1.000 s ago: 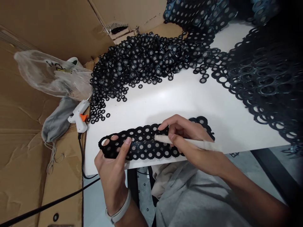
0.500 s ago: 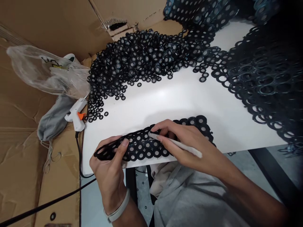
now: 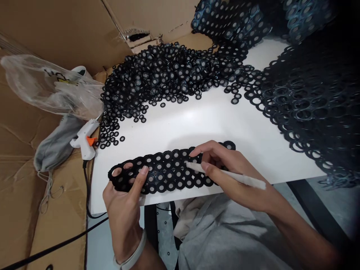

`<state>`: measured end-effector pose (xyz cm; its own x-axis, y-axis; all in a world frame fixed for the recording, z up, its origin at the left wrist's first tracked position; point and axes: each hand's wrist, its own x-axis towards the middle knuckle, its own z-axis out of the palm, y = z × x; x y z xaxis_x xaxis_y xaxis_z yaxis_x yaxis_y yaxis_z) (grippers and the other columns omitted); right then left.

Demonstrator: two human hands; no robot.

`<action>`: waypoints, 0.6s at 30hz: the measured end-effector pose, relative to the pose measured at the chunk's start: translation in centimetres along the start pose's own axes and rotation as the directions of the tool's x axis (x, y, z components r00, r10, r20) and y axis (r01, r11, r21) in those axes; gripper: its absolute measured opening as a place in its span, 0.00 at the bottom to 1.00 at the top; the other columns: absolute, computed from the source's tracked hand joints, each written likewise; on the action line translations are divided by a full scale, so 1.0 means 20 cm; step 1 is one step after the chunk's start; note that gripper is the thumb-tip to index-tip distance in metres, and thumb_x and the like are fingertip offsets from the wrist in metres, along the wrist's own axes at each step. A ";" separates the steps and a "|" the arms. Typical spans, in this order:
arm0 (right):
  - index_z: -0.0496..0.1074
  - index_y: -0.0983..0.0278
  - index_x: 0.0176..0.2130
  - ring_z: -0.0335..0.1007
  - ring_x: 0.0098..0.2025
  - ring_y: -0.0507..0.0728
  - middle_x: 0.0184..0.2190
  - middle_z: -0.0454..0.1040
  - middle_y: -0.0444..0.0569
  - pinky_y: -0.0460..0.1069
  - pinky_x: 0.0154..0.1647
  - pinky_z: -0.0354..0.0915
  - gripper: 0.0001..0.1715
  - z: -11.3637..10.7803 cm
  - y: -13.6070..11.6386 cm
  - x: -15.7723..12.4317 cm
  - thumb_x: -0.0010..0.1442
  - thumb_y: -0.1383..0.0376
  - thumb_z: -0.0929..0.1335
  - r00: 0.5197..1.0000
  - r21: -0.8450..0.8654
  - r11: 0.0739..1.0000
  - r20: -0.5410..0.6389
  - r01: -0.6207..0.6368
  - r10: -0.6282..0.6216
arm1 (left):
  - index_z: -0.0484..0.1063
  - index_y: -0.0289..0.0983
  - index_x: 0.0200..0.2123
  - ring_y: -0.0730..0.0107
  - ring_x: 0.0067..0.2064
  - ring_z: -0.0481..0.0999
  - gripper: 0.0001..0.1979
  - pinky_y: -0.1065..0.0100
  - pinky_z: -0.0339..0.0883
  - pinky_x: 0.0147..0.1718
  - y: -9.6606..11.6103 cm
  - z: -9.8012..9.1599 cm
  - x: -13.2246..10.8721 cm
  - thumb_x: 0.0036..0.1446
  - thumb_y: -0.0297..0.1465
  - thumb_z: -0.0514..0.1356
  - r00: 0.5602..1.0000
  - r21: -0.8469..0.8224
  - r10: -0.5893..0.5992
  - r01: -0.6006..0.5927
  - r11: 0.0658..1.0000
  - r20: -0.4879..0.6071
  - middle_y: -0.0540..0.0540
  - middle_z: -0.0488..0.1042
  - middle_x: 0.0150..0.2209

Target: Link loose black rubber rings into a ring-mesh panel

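A strip of joined black rings (image 3: 168, 175) with pale centres lies along the near edge of the white board. My left hand (image 3: 126, 202) grips its left end, thumb on top and fingers underneath; the end is lifted a little. Two rings at that end show skin through their holes. Between the thumb and fingers of my right hand (image 3: 225, 167) is a slim white pen-like stick (image 3: 239, 178), its tip close to the middle rows of the strip. The right hand covers part of the strip's right side.
Loose black rings (image 3: 157, 75) are heaped at the back of the white board (image 3: 191, 123). Large sheets of joined rings (image 3: 303, 97) cover the right side. A white glue gun (image 3: 87, 140) with an orange trigger, a grey pouch (image 3: 57, 144) and a clear plastic bag (image 3: 42, 84) lie left.
The strip now lies flatter and shows more of its upper rows. My right hand and the white stick have shifted right along it. The whole view has moved slightly.
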<state>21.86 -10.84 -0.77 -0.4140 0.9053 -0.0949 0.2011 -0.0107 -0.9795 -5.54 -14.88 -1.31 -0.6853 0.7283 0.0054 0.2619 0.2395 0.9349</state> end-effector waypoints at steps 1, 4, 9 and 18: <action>0.75 0.54 0.59 0.72 0.34 0.55 0.36 0.76 0.43 0.48 0.33 0.66 0.14 0.00 0.00 0.00 0.78 0.65 0.67 1.000 0.002 1.000 0.007 -0.004 0.004 | 0.82 0.37 0.44 0.74 0.34 0.74 0.27 0.70 0.73 0.38 0.00 0.00 0.00 0.44 0.39 0.85 1.000 -0.008 0.004 -0.004 1.000 -0.011 0.52 0.77 0.39; 0.75 0.53 0.60 0.74 0.34 0.55 0.37 0.78 0.44 0.48 0.34 0.67 0.14 0.01 0.00 0.00 0.79 0.64 0.67 1.000 0.020 1.000 0.023 0.001 -0.002 | 0.80 0.38 0.41 0.71 0.37 0.77 0.24 0.68 0.75 0.42 -0.01 0.00 -0.01 0.44 0.37 0.84 0.999 -0.093 0.040 -0.043 0.995 -0.036 0.51 0.79 0.40; 0.77 0.50 0.59 0.77 0.38 0.55 0.41 0.81 0.43 0.48 0.38 0.67 0.13 0.03 -0.01 0.00 0.79 0.61 0.70 0.998 0.026 0.998 0.035 0.052 -0.053 | 0.79 0.39 0.38 0.70 0.37 0.78 0.21 0.67 0.75 0.43 -0.05 -0.02 -0.03 0.43 0.33 0.83 0.994 -0.224 0.099 -0.109 0.968 -0.054 0.54 0.77 0.35; 0.76 0.57 0.50 0.60 0.24 0.51 0.30 0.67 0.40 0.47 0.26 0.59 0.15 -0.01 0.06 -0.02 0.74 0.73 0.64 0.983 0.278 0.960 -0.183 0.030 0.022 | 0.78 0.38 0.38 0.70 0.41 0.76 0.23 0.69 0.73 0.43 0.01 0.03 -0.02 0.40 0.31 0.83 0.994 -0.195 0.044 -0.064 0.979 -0.105 0.53 0.77 0.38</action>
<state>22.43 -11.16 -1.88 -0.2402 0.9672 -0.0824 -0.0663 -0.1011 -0.9927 -4.84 -14.78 -1.25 -0.7408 0.6665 0.0833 0.1671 0.0627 0.9839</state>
